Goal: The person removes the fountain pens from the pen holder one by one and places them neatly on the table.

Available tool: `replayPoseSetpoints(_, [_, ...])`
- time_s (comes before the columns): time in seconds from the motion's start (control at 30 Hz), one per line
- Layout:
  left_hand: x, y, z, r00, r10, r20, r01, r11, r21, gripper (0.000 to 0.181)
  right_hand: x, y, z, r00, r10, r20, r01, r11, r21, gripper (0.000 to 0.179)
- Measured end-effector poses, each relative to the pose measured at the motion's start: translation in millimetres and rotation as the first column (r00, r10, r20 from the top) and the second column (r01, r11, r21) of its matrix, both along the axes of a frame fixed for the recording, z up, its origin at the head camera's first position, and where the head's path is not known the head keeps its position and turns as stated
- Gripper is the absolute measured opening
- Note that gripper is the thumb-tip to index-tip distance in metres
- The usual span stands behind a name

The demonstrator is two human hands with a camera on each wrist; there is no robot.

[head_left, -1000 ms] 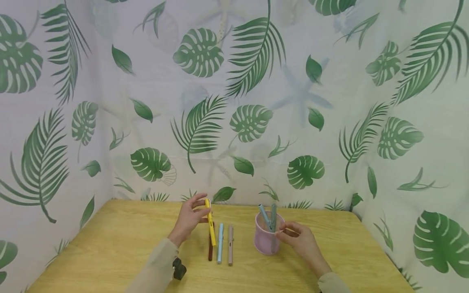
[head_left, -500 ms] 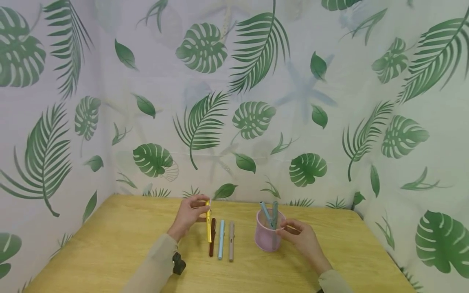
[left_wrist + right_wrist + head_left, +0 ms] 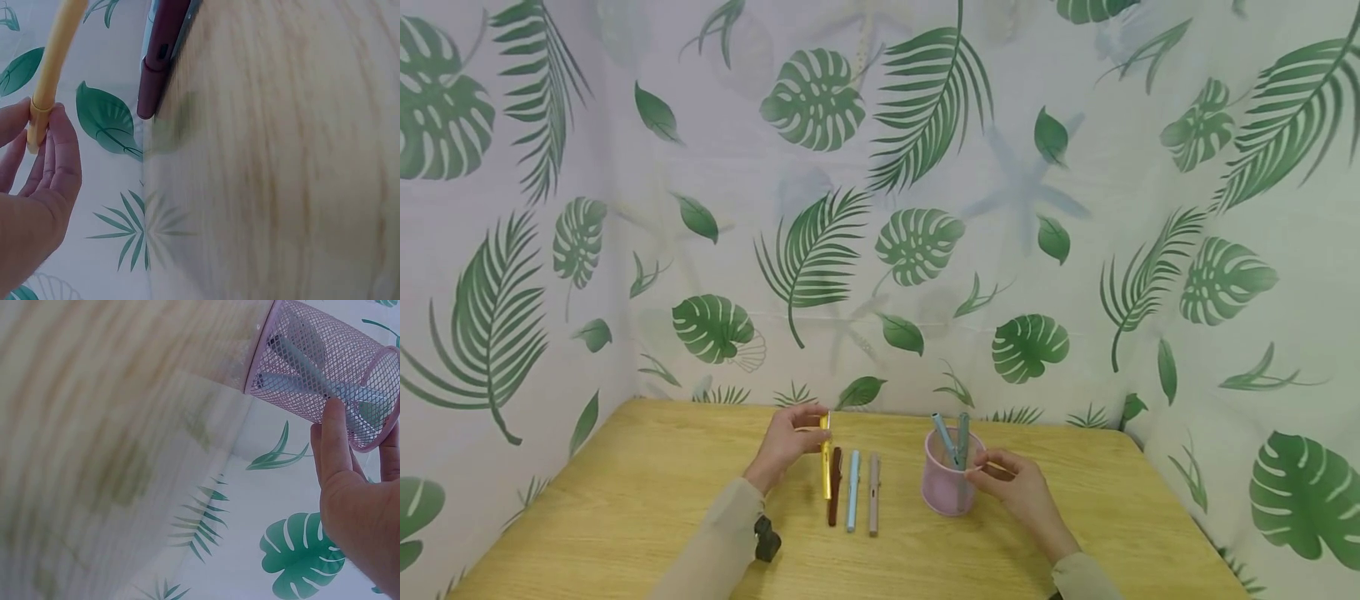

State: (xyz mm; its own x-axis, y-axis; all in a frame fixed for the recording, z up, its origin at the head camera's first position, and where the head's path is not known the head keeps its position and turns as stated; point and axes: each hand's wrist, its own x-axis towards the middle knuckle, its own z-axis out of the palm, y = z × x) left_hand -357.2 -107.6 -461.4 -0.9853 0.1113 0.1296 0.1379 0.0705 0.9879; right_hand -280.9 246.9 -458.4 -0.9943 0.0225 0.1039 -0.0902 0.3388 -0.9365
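Note:
My left hand [image 3: 786, 442] pinches a yellow pen [image 3: 826, 475] near its upper end, and the pen hangs nearly upright. In the left wrist view the thumb and fingers close on the yellow pen [image 3: 53, 69] from both sides. Just right of it, a dark brown pen [image 3: 835, 487], a light blue pen [image 3: 853, 492] and a grey-brown pen [image 3: 873, 496] lie side by side on the table. My right hand [image 3: 1015, 492] grips the rim of a pink mesh pen holder [image 3: 943, 493], its thumb against the mesh. Two bluish pens [image 3: 306, 365] lean inside the holder.
The wooden table [image 3: 647, 492] ends at a leaf-patterned cloth [image 3: 925, 167] along the back and sides. A black device [image 3: 766, 540] is worn on the left wrist. Wood lies between the grey-brown pen and the pen holder.
The yellow pen's lower end has swung left, so it hangs more upright beside the brown pen. My right hand keeps its grip on the pen holder. The head view has shifted slightly.

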Motion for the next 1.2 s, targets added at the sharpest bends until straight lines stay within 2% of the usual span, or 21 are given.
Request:
replayPoseSetpoints(0.2, [0.4,-3.1,-9.3,0.999,0.016,0.035,-0.017,1.0,0.019,0.036,-0.3,0,-4.0,1.0,0.009,0.005,-0.009,1.0,-0.012,0.035])
replayPoseSetpoints(0.47, [0.2,-6.1,-15.3,0.995,0.03,0.091,-0.028,0.999,-0.019,0.045,-0.5,1,-4.1,1.0,-0.002,0.014,0.002,1.0,-0.017,0.036])
replayPoseSetpoints(0.8, [-0.5,-7.8,-21.4,0.985,0.013,0.172,0.011,0.99,-0.14,0.051,0.6,1,-4.3,1.0,-0.011,0.016,0.011,1.0,0.0,0.035])
replayPoseSetpoints(1.0, [-0.6,-4.4,-20.7,0.982,0.026,0.185,0.007,0.985,-0.172,0.05,1.1,2,-1.8,1.0,-0.002,0.019,0.003,1.0,-0.017,0.038])
replayPoseSetpoints(1.2, [-1.5,-1.6,-19.8,0.977,0.03,0.209,0.011,0.981,-0.194,0.045,-1.6,2,-0.7,1.0,-0.011,0.01,0.011,1.0,-0.014,0.035])
